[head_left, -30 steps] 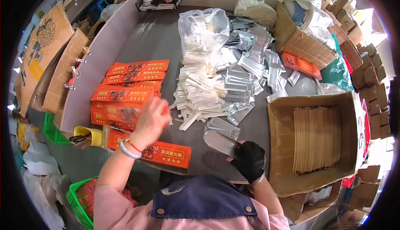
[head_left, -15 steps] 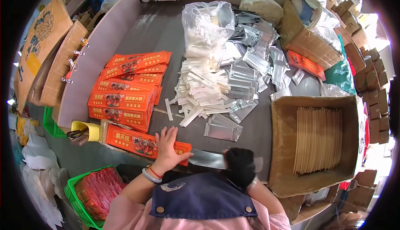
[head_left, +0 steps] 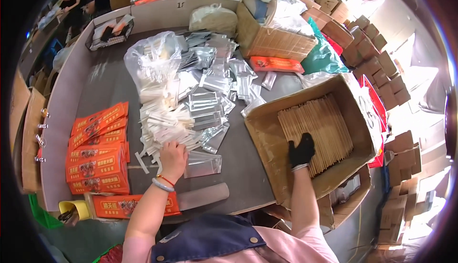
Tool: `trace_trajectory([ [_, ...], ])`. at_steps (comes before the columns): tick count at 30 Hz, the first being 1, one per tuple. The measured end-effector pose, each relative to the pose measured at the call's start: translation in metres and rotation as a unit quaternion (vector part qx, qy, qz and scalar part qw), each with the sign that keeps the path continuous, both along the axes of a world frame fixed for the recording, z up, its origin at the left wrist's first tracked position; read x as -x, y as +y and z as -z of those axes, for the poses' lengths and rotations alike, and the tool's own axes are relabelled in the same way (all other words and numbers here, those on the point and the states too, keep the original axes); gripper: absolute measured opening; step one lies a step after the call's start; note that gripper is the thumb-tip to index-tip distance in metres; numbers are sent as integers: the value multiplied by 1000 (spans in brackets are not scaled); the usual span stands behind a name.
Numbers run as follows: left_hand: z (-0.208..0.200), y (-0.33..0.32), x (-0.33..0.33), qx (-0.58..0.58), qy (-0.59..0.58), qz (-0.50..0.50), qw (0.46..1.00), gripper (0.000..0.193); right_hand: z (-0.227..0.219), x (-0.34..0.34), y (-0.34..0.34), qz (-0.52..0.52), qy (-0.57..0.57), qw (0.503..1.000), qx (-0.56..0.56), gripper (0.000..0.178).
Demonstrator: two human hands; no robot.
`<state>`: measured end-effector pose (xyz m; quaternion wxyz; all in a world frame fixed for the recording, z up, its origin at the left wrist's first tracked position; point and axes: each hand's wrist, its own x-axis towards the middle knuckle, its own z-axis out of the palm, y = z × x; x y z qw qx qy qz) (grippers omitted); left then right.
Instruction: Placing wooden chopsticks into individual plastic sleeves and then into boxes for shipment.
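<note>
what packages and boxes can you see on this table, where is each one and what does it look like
Orange-red flat boxes: stacked at the table's left, long rectangles with yellow print.
Silver foil pouches: loose heap mid-table, shiny flat rectangles.
White paper sleeves: narrow strips piled under the left hand.
Open cardboard box: right, brown, filled with tan sticks; gloved right hand inside.

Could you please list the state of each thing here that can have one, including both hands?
Left hand: bare, palm down on the pile of white sachets.
Right hand: in a black glove, resting on the wooden sticks.
Cardboard box: open, sticks laid flat inside.
Clear plastic bag: open, slumped, holding white sachets.
Orange boxes: closed, stacked flat.
Silver pouch: lying flat beside the left hand.
</note>
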<state>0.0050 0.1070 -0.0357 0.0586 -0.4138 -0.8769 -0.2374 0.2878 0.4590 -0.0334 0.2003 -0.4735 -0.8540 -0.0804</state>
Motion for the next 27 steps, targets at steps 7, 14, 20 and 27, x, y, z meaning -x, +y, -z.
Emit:
trace_trajectory([
  [7,12,5,8,32,-14,4,999,9,2,1,21,44,-68,997,-11,72],
  [14,-28,-15,-21,-6,-164,77,983,6,-11,21,-44,-28,-7,992,122,79],
  [20,-17,-12,-37,-10,-72,109,991,17,-23,21,-74,-110,-12,993,-32,65],
  [27,-17,-11,-33,75,-117,107,985,35,-24,-14,-117,-81,-133,983,98,30],
])
